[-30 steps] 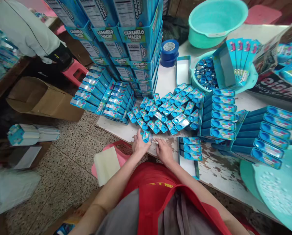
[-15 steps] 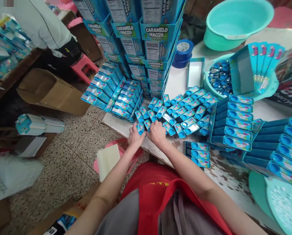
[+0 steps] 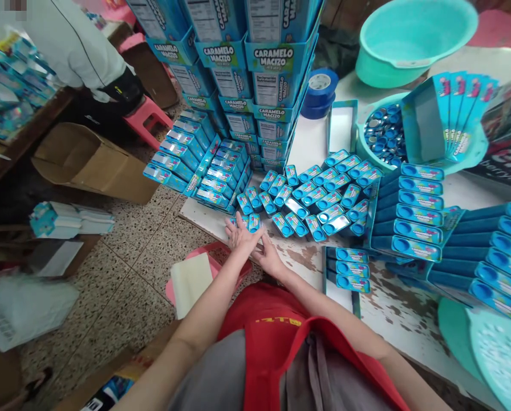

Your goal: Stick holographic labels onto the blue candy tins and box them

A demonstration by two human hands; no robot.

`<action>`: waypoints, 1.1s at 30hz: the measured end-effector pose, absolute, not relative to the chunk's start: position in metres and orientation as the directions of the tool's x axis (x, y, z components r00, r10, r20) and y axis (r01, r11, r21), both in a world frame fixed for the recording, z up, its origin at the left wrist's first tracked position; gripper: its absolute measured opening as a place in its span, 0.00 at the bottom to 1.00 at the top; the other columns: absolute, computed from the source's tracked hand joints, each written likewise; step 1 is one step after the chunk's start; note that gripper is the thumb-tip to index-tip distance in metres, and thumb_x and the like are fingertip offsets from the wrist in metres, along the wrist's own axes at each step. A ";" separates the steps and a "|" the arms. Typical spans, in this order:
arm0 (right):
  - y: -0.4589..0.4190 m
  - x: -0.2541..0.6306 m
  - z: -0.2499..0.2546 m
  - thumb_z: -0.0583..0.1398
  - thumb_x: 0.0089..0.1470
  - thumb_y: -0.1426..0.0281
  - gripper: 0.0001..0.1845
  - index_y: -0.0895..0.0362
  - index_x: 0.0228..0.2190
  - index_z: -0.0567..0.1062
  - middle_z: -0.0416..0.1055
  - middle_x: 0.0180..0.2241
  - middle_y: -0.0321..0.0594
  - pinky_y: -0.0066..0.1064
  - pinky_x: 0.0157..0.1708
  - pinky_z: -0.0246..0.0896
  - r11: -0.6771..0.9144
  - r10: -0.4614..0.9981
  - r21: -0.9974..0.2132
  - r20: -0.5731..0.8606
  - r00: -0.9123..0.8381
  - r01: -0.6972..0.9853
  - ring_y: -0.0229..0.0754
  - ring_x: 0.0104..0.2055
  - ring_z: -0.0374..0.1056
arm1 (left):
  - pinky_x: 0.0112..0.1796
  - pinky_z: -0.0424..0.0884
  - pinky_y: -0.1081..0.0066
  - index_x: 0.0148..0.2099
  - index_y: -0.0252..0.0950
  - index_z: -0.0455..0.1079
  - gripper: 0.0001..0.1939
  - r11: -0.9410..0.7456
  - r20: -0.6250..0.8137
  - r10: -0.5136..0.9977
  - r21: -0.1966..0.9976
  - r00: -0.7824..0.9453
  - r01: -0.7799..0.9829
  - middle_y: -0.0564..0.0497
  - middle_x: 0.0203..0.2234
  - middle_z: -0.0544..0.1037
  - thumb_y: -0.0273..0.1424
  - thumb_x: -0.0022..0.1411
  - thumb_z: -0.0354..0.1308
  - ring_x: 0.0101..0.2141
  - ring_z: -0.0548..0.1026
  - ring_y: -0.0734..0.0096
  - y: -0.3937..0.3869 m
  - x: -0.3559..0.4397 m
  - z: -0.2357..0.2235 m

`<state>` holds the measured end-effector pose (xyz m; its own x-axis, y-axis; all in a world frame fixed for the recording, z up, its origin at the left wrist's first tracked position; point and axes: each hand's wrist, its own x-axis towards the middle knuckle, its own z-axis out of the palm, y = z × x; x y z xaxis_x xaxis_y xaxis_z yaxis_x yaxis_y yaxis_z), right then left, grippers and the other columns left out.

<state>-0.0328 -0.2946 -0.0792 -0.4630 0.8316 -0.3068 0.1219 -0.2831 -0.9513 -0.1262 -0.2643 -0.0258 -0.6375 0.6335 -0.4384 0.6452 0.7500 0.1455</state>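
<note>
Cupping paired boxes (image 3: 254,221) with left hand (image 3: 240,236), perhaps aligning | right hand (image 3: 270,259) beside, 4 o'clock | cannot tell if either grip clamped | loose boxes (image 3: 312,196) at 2 o'clock, seemingly for reach

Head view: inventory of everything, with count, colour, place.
loose packs: many, blue, table middle
packs in tray: three, blue, right of hands
open tray: one, pale inside, behind loose packs
filled cartons: about four, blue, either side of loose packs
carton stack: one, blue, table's back left
tape rolls: two, blue, beside stack
basins: at least three, turquoise, back and right
table: one, worn white, centre
cardboard box: one, brown, left floor
stool: one, pink, left
co-worker: one, light top, upper left
apron: one, red, on wearer
left hand: one, bare, at packs by table edge
right hand: one, bare, beside left hand
</note>
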 end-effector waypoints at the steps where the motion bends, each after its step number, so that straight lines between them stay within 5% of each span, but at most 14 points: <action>1: -0.299 -0.031 -0.083 0.61 0.44 0.67 0.36 0.56 0.56 0.60 0.58 0.58 0.50 0.39 0.48 0.66 -0.310 0.827 -0.946 -0.319 -0.463 0.097 0.48 0.54 0.64 | 0.51 0.61 0.47 0.68 0.42 0.43 0.50 0.753 -0.428 0.629 0.129 -0.649 0.645 0.35 0.65 0.45 0.53 0.48 0.57 0.61 0.53 0.40 -0.262 -0.126 -0.026; 8: -0.322 0.008 -0.109 0.60 0.44 0.58 0.34 0.59 0.52 0.65 0.67 0.50 0.53 0.45 0.39 0.70 -0.390 0.832 -0.892 -0.447 -0.329 0.227 0.46 0.38 0.72 | 0.51 0.62 0.49 0.63 0.43 0.53 0.45 0.563 -0.413 0.778 0.122 -0.474 0.817 0.38 0.60 0.55 0.47 0.44 0.62 0.56 0.60 0.45 -0.282 -0.130 -0.019; 12: -0.321 0.040 -0.121 0.60 0.43 0.56 0.41 0.58 0.57 0.60 0.63 0.55 0.55 0.48 0.46 0.67 -0.120 0.920 -0.933 -0.232 -0.315 0.338 0.53 0.49 0.68 | 0.53 0.58 0.45 0.64 0.44 0.52 0.48 0.117 -0.443 0.896 0.272 0.016 0.955 0.39 0.61 0.53 0.47 0.41 0.64 0.57 0.58 0.43 -0.305 -0.126 -0.014; 16: -0.310 0.057 -0.130 0.62 0.39 0.58 0.43 0.55 0.57 0.59 0.61 0.58 0.49 0.50 0.57 0.56 0.115 0.856 -0.915 -0.105 -0.505 0.386 0.56 0.60 0.58 | 0.55 0.51 0.42 0.66 0.45 0.48 0.48 -0.304 -0.401 0.782 0.423 0.477 0.854 0.41 0.64 0.48 0.42 0.44 0.61 0.60 0.54 0.41 -0.304 -0.124 -0.014; 22: -0.301 0.058 -0.158 0.63 0.35 0.58 0.48 0.56 0.58 0.57 0.62 0.57 0.55 0.54 0.53 0.58 0.159 0.837 -0.898 -0.097 -0.538 0.410 0.64 0.57 0.60 | 0.58 0.42 0.41 0.69 0.39 0.34 0.53 -0.140 -0.379 0.885 0.342 0.272 0.929 0.37 0.67 0.33 0.45 0.48 0.58 0.65 0.38 0.38 -0.318 -0.115 -0.027; 27: -0.304 0.048 -0.174 0.60 0.35 0.58 0.46 0.57 0.57 0.59 0.66 0.53 0.57 0.58 0.48 0.58 0.206 0.886 -0.805 -0.088 -0.456 0.557 0.67 0.53 0.63 | 0.57 0.50 0.43 0.69 0.35 0.34 0.54 -0.178 -0.342 0.893 0.326 0.292 0.929 0.32 0.66 0.37 0.41 0.49 0.60 0.63 0.46 0.33 -0.323 -0.116 -0.041; 33: -0.310 0.024 -0.150 0.58 0.40 0.61 0.42 0.60 0.57 0.58 0.65 0.54 0.57 0.57 0.50 0.57 0.238 0.903 -0.773 -0.047 -0.427 0.588 0.63 0.54 0.62 | 0.56 0.45 0.39 0.69 0.40 0.38 0.52 -0.188 -0.378 0.881 0.270 0.284 0.944 0.34 0.66 0.43 0.40 0.48 0.62 0.62 0.48 0.32 -0.310 -0.125 -0.034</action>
